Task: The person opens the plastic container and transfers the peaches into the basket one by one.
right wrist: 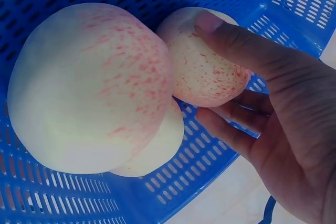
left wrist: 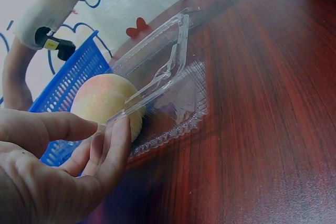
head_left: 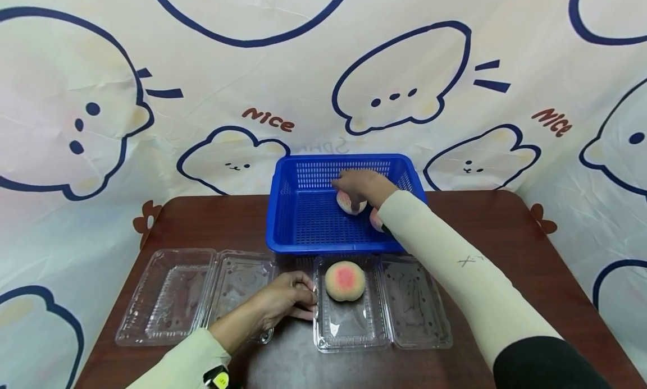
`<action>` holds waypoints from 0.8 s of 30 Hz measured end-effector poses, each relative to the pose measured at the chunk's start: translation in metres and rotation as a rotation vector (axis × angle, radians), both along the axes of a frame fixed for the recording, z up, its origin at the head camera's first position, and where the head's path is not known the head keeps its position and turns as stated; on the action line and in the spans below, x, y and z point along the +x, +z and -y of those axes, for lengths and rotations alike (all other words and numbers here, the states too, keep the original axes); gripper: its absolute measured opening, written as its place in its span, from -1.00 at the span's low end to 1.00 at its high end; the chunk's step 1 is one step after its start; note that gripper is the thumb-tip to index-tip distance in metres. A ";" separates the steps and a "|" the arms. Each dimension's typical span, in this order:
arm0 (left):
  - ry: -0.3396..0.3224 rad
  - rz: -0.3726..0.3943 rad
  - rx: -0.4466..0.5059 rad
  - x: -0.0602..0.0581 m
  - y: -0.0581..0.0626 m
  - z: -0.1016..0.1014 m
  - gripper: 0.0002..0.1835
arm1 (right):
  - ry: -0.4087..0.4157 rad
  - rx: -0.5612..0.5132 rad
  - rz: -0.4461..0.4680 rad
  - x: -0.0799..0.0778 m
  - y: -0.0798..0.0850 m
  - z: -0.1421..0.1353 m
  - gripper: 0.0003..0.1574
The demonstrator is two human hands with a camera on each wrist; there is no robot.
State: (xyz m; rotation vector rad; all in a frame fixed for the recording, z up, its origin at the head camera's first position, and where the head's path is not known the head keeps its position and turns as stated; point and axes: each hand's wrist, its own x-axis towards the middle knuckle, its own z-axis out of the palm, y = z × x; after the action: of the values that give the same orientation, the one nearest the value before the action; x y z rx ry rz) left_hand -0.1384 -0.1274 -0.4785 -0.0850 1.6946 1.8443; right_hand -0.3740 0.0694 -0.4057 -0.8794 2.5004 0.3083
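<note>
My right hand [head_left: 363,186] reaches into the blue basket [head_left: 313,247] and grips a pale peach [right wrist: 210,74] with red speckles, thumb on top and fingers at its far side. Beside it in the right wrist view lie a larger-looking peach [right wrist: 89,87] and part of a third peach [right wrist: 160,153]. With thumb and fingers, my left hand [head_left: 290,298] pinches the left rim of an opened clear plastic clamshell box [head_left: 349,330]. One peach [head_left: 345,281] with a pink patch sits in that box's tray, toward its far end.
A second opened clamshell box [head_left: 172,299] lies at the left of the brown table [head_left: 217,220], its lid partly behind my left forearm. The basket stands at the table's back, against a patterned cloth [head_left: 303,86]. My right sleeve crosses over the right box's lid [head_left: 417,305].
</note>
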 end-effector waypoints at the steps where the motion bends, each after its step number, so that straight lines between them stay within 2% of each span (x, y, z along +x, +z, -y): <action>1: -0.001 0.000 0.001 0.000 0.000 0.000 -0.71 | 0.001 0.000 -0.007 0.000 0.000 0.000 -0.08; 7: -0.005 0.002 -0.003 -0.001 0.001 -0.001 -0.71 | -0.015 0.005 -0.028 0.001 0.000 -0.001 0.00; 13: -0.004 0.007 -0.002 -0.001 0.000 -0.002 -0.70 | 0.034 0.025 -0.080 0.003 0.002 -0.003 0.12; 16: 0.001 0.008 0.001 -0.001 0.000 -0.002 -0.71 | 0.091 0.036 -0.168 0.006 0.009 -0.005 0.14; 19: 0.003 0.007 0.005 -0.001 0.000 -0.002 -0.71 | 0.169 -0.003 -0.275 0.015 0.021 -0.006 0.04; 24: -0.003 0.007 0.010 -0.002 -0.001 0.000 -0.71 | 0.334 -0.154 -0.439 0.045 0.038 -0.008 -0.21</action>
State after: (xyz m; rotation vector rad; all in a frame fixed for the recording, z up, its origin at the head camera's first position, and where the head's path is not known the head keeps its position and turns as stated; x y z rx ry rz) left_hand -0.1402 -0.1274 -0.4790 -0.0842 1.6801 1.8475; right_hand -0.3291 0.0772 -0.3681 -1.4297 2.7925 0.4651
